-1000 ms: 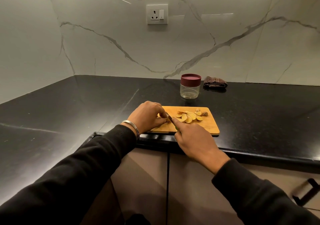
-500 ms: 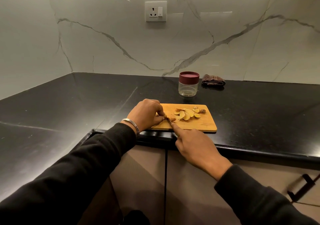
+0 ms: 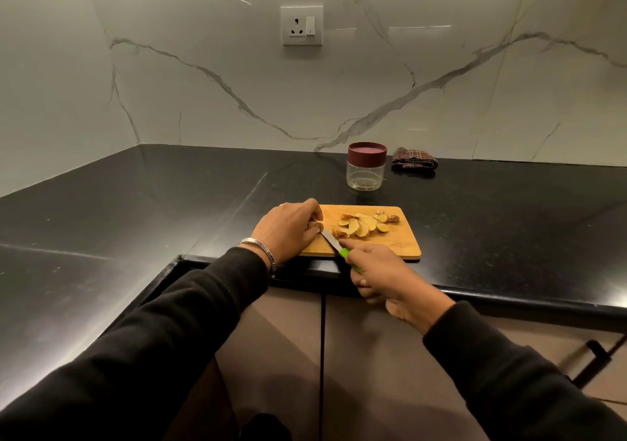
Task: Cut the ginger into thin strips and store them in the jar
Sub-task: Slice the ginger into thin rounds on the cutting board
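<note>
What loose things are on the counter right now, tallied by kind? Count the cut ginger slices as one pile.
Cutting board: 1
Knife: 1
Jar: 1
Folded cloth: 1
Pile of ginger slices: 1
Ginger piece under the left hand: 1
Total: 6

I read this as home kitchen. Black polished stone counter (image 3: 135, 209) runs L-shaped, corner at 10 o'clock. White marble-look backsplash (image 3: 441, 84) with grey veins across 12 o'clock. Wall socket with switch (image 3: 302, 25) at 12 o'clock. Brown cabinet doors (image 3: 366, 355) under counter edge at 6 o'clock, dark pull handle (image 3: 597, 355) at 4 o'clock. Wooden cutting board (image 3: 400, 240) with sliced ginger (image 3: 361, 226) at centre, lidded clear jar (image 3: 366, 170) and folded checked cloth (image 3: 414, 159) at 1 o'clock.
</note>
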Available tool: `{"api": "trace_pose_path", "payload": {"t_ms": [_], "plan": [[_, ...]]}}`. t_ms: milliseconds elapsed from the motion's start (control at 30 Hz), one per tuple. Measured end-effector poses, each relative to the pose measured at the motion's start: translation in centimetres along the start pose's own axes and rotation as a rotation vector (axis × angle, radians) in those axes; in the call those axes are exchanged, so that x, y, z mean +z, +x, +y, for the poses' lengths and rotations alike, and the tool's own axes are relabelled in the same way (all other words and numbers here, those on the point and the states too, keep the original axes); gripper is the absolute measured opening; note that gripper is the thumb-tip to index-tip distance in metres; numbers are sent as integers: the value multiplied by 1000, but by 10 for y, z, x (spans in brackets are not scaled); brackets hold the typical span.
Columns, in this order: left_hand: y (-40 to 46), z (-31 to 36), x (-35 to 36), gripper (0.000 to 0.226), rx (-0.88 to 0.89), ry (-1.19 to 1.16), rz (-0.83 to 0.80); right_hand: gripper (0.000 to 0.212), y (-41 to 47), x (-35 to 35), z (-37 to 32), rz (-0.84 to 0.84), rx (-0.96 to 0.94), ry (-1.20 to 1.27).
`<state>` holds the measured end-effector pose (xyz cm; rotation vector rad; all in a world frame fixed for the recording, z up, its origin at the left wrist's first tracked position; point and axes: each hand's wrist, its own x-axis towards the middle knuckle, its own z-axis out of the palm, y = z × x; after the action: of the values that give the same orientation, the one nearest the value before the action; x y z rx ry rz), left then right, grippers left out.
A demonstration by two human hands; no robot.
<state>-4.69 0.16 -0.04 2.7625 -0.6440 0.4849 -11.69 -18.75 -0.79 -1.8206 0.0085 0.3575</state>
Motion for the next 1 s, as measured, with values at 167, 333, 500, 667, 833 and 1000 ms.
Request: {"api": "trace_pose_path", "payload": {"t_ms": [167,333,500,667,833,1000], "plan": [[1,3,0,21,-40,-66,-21,43,-8,-7,5,57,-130,74],[3,9,8,26,-62,-63,-89,46,-6,-18,11,269,-336,-137],[10,19,15,37,-160,-97,-113,48,1,-27,16,338,-430,-287],[14,17,17,29,-110,-135,-98,49,1,-26,19,348,-462,-313],[9,16,17,23,-85,-242,-4,47,0,-31,22,372,-455,-208],[24,19,12,18,-74,-346,68,47,1,-41,27,433,-424,-125]]}}
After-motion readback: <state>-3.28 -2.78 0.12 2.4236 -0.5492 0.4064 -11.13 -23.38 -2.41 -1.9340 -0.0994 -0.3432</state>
